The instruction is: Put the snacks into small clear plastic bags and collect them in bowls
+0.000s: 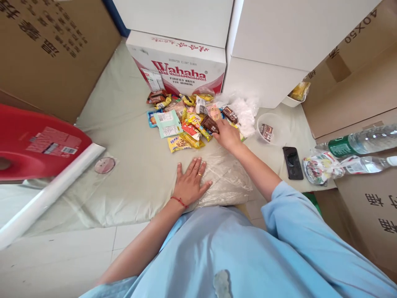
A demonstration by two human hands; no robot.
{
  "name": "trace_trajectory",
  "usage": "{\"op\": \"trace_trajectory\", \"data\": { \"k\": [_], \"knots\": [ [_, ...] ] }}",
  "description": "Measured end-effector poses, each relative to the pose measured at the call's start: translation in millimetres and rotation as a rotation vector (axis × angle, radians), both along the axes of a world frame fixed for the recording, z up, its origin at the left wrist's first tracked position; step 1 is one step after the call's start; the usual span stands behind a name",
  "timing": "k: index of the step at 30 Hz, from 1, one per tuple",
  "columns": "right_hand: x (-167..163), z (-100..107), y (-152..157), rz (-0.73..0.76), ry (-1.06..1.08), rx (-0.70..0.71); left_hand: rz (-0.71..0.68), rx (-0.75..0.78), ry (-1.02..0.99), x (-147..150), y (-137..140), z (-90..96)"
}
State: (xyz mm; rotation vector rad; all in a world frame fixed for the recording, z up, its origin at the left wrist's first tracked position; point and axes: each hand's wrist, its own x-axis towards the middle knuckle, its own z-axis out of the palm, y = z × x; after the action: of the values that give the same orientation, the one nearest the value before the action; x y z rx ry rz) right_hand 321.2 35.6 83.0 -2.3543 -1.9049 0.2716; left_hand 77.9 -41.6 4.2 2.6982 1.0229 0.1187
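Observation:
My right hand (228,134) reaches into a pile of wrapped snacks and pinches a brown cocoa snack packet (210,123) at its right end. My left hand (190,181) lies flat on the covered surface (139,178), fingers spread, holding nothing. In the pile, a pale green packet (168,123) and a yellow cookie packet (179,143) lie left of the right hand. Another brown cocoa packet (230,114) rests just beyond that hand. To the right, a clear round plastic bowl (279,130) contains one brown cocoa packet (266,132).
A Wahaha water carton (180,62) and white boxes (266,37) stand behind the pile. A black phone (292,163) and plastic bottles (366,142) lie at the right. At the left are a red container (46,145) and a white roll (52,194). Clear plastic film (228,180) lies in front.

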Motion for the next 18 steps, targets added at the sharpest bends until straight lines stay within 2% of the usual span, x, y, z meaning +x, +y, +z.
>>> {"op": "trace_trajectory", "data": {
  "k": [3, 5, 9, 11, 14, 18],
  "knots": [
    [-9, -11, 27, -0.005, -0.022, -0.052, 0.004, -0.001, -0.021, -1, 0, 0.1],
    [-1, -12, 35, -0.007, -0.016, -0.029, 0.007, -0.004, -0.038, -1, 0, 0.3],
    [46, -4, 47, -0.084, 0.145, 0.077, 0.003, -0.013, -0.063, -2, 1, 0.7],
    [73, -2, 54, -0.188, 0.196, 0.055, 0.003, -0.016, -0.071, -2, 1, 0.8],
    [96, -6, 62, -0.296, 0.097, -0.041, 0.009, -0.016, -0.079, -2, 1, 0.8],
    [91, -19, 64, -0.287, -0.117, -0.046, 0.018, -0.018, -0.085, -2, 1, 0.8]
  ]
}}
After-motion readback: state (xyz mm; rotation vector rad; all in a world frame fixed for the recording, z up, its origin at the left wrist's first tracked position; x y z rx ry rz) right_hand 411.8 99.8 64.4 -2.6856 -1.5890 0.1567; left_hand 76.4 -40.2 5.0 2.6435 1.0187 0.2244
